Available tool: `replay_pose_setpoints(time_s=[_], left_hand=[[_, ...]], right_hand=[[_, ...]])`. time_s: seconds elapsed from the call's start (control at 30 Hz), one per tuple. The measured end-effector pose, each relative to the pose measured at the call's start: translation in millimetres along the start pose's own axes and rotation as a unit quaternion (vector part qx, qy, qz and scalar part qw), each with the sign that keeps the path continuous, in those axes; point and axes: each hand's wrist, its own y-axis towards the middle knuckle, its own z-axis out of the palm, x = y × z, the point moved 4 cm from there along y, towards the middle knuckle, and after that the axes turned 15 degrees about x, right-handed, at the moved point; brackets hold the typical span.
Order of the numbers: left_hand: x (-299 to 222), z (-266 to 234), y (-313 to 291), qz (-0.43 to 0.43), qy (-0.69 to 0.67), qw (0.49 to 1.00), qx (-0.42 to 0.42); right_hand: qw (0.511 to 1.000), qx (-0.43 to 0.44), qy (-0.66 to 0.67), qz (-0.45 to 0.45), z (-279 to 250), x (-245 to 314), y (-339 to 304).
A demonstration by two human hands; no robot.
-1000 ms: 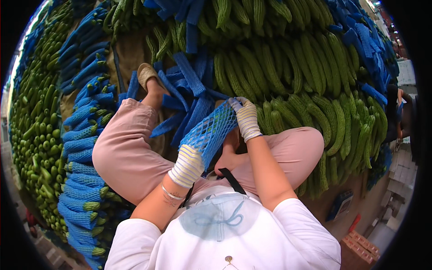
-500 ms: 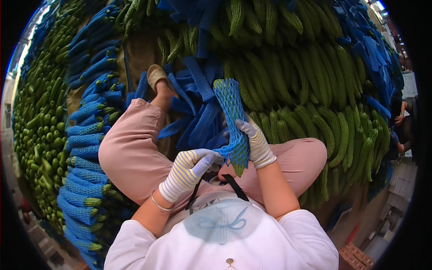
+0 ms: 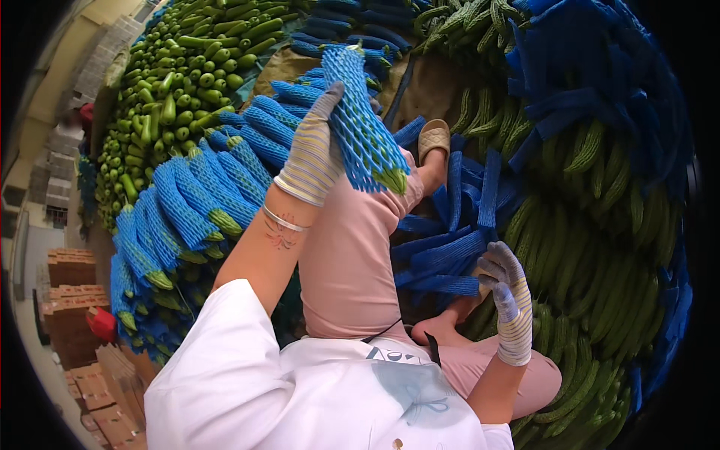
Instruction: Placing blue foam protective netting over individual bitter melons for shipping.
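Note:
My left hand [image 3: 311,154], in a striped knit glove, is closed around a long ridged bitter melon [image 3: 392,181] held up above my bent left leg. A blue foam net sleeve [image 3: 358,120] covers most of the melon, leaving its green lower tip bare. Lower down on the right, my gloved right hand [image 3: 510,304] is open with nothing visible in it. Beside its fingers lies a loose heap of flat blue net sleeves [image 3: 450,251].
Netted melons [image 3: 184,202] lie in rows at the left. Behind them is a pile of smooth green gourds [image 3: 187,97]. Bare bitter melons [image 3: 577,262] are stacked on the right, with more blue sleeves [image 3: 592,67] above. Cardboard boxes [image 3: 97,390] stand at lower left.
My view has turned left. My left hand now carries the netted melon out to the left. The right hand has let go of it and moved near the loose sleeves.

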Motion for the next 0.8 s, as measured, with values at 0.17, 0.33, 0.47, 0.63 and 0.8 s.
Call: replay_pose_setpoints(time_s=[0.17,0.33,0.47,0.63,0.8], left_hand=[[-98,-125,58,0.129,0.04,0.957,-0.259],[-115,-250,73,-0.046,0.542,0.675,-0.498],[-86,-260,69,-0.111,0.727,0.589,-0.335],[-92,-277,73,-0.092,0.771,0.569,-0.27],[-74,-151,87,-0.001,0.579,0.802,-0.149]], right_hand=[[0.995,-0.023,0.014,0.094,-16,-32,-18],[0.988,-0.048,0.033,0.144,-22,-54,-34],[0.982,-0.075,0.004,0.172,-33,-61,-38],[0.927,-0.038,-0.288,0.238,-56,-95,-23],[0.779,-0.03,-0.552,0.296,-79,-138,40]])
